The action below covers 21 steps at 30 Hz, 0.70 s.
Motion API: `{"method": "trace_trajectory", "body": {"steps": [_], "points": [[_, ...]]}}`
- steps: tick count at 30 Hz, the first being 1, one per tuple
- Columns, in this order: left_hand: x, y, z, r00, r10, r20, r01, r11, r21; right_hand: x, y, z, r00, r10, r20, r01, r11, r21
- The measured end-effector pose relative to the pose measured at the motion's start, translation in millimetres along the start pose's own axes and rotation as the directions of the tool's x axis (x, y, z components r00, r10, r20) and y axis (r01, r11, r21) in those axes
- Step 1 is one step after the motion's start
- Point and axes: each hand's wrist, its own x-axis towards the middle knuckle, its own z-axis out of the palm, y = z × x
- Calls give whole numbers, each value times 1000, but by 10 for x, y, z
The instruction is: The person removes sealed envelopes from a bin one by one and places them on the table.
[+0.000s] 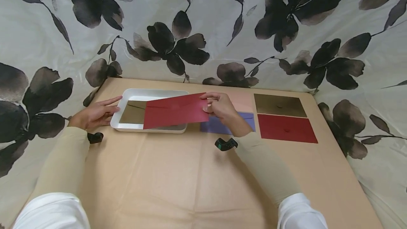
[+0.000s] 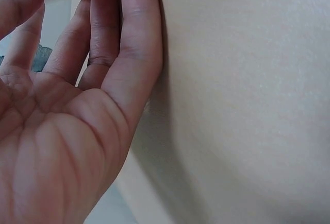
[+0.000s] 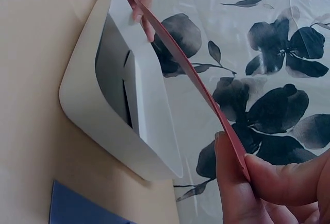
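Observation:
My right hand (image 1: 222, 109) pinches the right end of a red envelope (image 1: 176, 110) between thumb and fingers. That envelope is held over a white tray (image 1: 133, 93) and hides its right part. In the right wrist view it slants above the tray's rim, seen nearly edge-on. Inside the tray lies a gold envelope (image 1: 131, 113), partly covered from view. At the tray's left end is my left hand (image 1: 95, 114), its fingers extended against the side. The left wrist view shows the left palm (image 2: 56, 147) turned up, fingertips right at the tray's edge.
To the tray's right lie a pink envelope (image 1: 240, 101) and a blue envelope (image 1: 246, 118), partly behind my right hand. Farther right, a gold envelope (image 1: 279, 105) lies above a second red envelope (image 1: 287, 129). A flowered cloth (image 1: 222, 56) hangs behind the table (image 1: 171, 172).

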Motion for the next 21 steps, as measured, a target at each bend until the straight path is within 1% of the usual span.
{"method": "trace_trajectory", "body": {"steps": [11, 21], "points": [[-14, -14, 0, 1000, 11, -7, -11, 1000, 0, -102, 45, -228, 1000, 0, 5, 0, 1000, 29], [-29, -2, 11, 1000, -6, -15, 6, 1000, 12, -196, 115, -466, 1000, 4, 13, -4, 1000, 0]]}}
